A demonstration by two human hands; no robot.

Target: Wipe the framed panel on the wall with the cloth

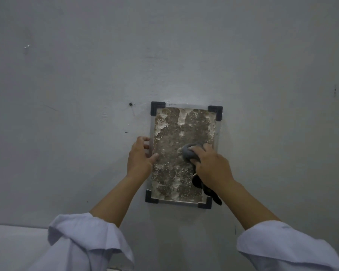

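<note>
Two hands meet the framed panel [176, 137]: right hand [211, 165] grips a bunched cloth [188, 152] near centre; left hand [140, 155] pinches the nine o'clock edge.

Framed panel [176, 133]: mounted upright on the wall [67, 75], slightly right of centre in view, with a corner piece [158, 108] at each of its four corners. Screw [130, 104]: in the wall, just left of the panel's upper left corner. Left hand [140, 156]: at the panel's left edge, about mid-height, fingers over the frame, thumb on the panel face. Right hand [211, 165]: on the panel's right half, pressing a bunched cloth [188, 152] against the face; a tail of the cloth hangs below the wrist, across the lower right corner. Sleeves [86, 243]: below the panel, one on each forearm.
</note>
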